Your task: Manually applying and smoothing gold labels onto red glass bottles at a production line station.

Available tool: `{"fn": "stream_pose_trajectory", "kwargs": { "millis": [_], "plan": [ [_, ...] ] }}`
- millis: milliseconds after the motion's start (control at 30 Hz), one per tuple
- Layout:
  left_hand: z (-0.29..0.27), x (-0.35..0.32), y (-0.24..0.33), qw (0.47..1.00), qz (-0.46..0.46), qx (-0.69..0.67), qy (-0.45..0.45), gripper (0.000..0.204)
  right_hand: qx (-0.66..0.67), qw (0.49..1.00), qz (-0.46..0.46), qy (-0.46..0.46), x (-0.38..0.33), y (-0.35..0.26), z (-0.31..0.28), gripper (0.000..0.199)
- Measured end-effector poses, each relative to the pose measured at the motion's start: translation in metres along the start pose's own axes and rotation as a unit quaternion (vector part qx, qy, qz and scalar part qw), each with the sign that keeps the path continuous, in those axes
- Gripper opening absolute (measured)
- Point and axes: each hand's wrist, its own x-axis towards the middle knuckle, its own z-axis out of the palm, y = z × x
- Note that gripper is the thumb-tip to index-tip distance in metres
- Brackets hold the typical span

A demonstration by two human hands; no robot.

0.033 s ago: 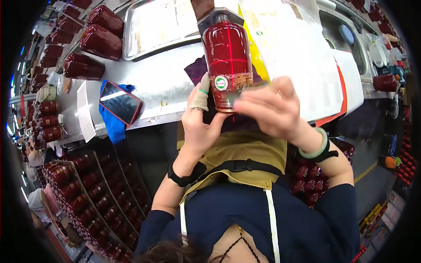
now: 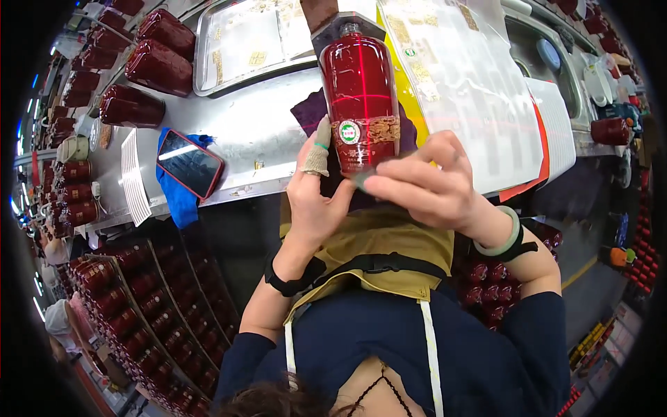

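Observation:
A red glass bottle [image 2: 358, 83] lies in front of me, neck pointing away and base toward me. It bears a gold ornamental band and a round white-and-green label [image 2: 348, 132]. Laser-like red lines cross the glass. My left hand [image 2: 313, 194] holds the bottle by its left side and base; cloth covers one fingertip. My right hand [image 2: 424, 182] is pinched, partly blurred, at the bottle's lower right edge. Between its fingertips is a small grey-green piece [image 2: 360, 182] near the base, too blurred to name. A dark cloth [image 2: 310, 111] lies under the bottle.
A phone [image 2: 191, 163] rests on a blue cloth [image 2: 182, 208] at the left. Several red bottles [image 2: 160, 67] and a metal tray [image 2: 201, 69] lie beyond. Right of the bottle are a sheet with gold pieces [image 2: 465, 104] and a sink [image 2: 577, 90]. Racks of bottles [image 2: 139, 306] stand lower left.
My right hand has moved slightly down and left, bringing its fingertips to the bottle's base. More of the bottle's lower front shows. My left hand keeps its place.

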Motion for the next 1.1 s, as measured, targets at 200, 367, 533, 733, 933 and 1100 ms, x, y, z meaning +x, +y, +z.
{"fn": "stream_pose_trajectory", "kwargs": {
  "millis": [200,367,533,733,933,1100],
  "plan": [
    [0.005,0.009,0.01,0.996,0.052,0.047,0.046,0.078,-0.065,0.992,0.102,0.016,-0.005,0.001,-0.002,0.028],
    [0.005,0.012,0.004,0.997,0.067,0.022,0.02,0.086,-0.003,0.998,0.064,0.013,-0.002,-0.002,-0.003,0.029],
    [0.002,0.011,0.005,0.998,0.061,0.034,0.007,0.087,0.022,0.998,0.05,-0.015,-0.002,-0.01,-0.005,0.031],
    [-0.003,0.017,0.025,0.985,0.094,0.137,-0.038,0.088,0.015,0.954,0.291,0.07,-0.014,0.005,-0.024,0.026],
    [0.001,0.024,0.043,0.961,0.109,0.246,-0.059,0.075,0.005,0.96,0.227,0.163,-0.019,0.026,-0.026,0.02],
    [0.013,0.025,0.053,0.926,0.114,0.354,-0.062,0.066,-0.005,0.947,0.279,0.157,-0.009,0.018,-0.023,0.019]
  ]
}}
